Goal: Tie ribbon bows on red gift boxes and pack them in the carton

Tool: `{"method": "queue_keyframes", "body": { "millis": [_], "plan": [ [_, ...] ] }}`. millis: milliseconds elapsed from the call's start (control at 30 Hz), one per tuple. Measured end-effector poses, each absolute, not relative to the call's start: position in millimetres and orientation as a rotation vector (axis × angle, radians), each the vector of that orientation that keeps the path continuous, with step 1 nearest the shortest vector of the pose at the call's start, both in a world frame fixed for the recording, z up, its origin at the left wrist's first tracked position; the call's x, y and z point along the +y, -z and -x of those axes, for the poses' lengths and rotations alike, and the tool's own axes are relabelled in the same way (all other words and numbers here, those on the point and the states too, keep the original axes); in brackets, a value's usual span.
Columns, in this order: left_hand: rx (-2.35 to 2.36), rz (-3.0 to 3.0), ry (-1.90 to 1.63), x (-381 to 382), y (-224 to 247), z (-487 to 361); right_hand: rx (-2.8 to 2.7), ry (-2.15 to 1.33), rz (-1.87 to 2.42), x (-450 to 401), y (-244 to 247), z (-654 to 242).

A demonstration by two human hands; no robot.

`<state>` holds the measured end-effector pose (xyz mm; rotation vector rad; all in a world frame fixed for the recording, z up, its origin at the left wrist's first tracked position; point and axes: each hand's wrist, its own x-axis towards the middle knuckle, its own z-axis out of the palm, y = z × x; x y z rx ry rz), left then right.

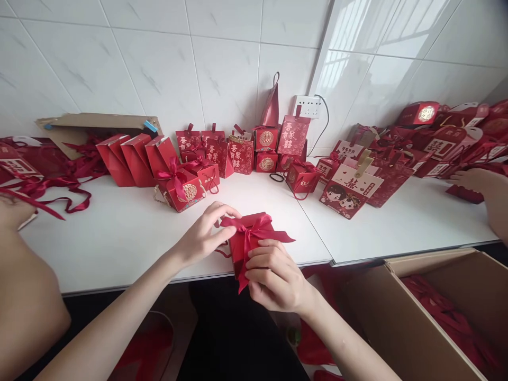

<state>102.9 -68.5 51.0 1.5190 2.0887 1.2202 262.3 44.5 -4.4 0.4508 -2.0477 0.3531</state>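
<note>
At the table's front edge a small red gift box (238, 250) is tilted, with a shiny red ribbon (260, 226) tied in a bow on it. My left hand (204, 235) reaches in from the left, thumb and forefinger closed on the bow's left loop. My right hand (275, 275) is on the box's right side, its fingers curled round a hanging ribbon tail against the box. Part of the box lies hidden behind the right fingers. A thin dark red cord (223, 250) loops out at the box's left side.
Finished-looking red boxes with bows (180, 193) and printed bags (349, 190) stand along the white table (130, 238). Loose ribbons (75, 190) lie left. An open cardboard carton (397, 270) stands lower right. Other people's arms (496, 196) show at both sides.
</note>
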Motion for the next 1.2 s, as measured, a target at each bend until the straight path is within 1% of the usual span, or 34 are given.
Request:
{"method": "queue_keyframes", "body": {
  "millis": [100,200,233,300,367,433,533,733,1000,1100,1167,1200],
  "plan": [
    [2.278,-1.636,-1.162,-63,-50,-112,-2.053,-0.369,-0.46,41,4,-263],
    [2.294,-1.664,-1.073,-59,-47,-118,-1.939,-0.5,-0.424,41,0,-271],
    [2.287,-1.661,-1.063,-58,-46,-119,-1.861,-0.55,-0.309,44,-2,-275],
    [2.276,-1.65,-1.064,-57,-45,-119,-1.786,-0.654,0.09,53,-8,-282],
    [2.27,-1.634,-1.083,-58,-44,-119,-1.921,-0.832,0.508,64,-14,-286],
    [2.269,-1.626,-1.104,-58,-44,-119,-2.145,-1.125,0.709,72,-19,-287],
    [2.284,-1.654,-1.094,-57,-45,-119,-2.186,-1.5,0.668,77,-21,-285],
    [2.239,-1.656,-1.055,-55,-46,-119,-1.936,-1.724,0.623,73,-16,-285],
    [2.183,-1.644,-1.077,-54,-46,-118,-1.782,-1.784,0.594,75,0,-289],
    [2.181,-1.644,-1.072,-54,-45,-118,-1.745,-1.839,0.505,79,0,-295],
    [2.187,-1.63,-1.071,-54,-45,-118,-1.747,-1.792,0.457,86,-6,-296],
    [2.194,-1.622,-1.068,-53,-45,-118,-1.769,-1.712,0.484,92,-10,-295]
  ]
}}
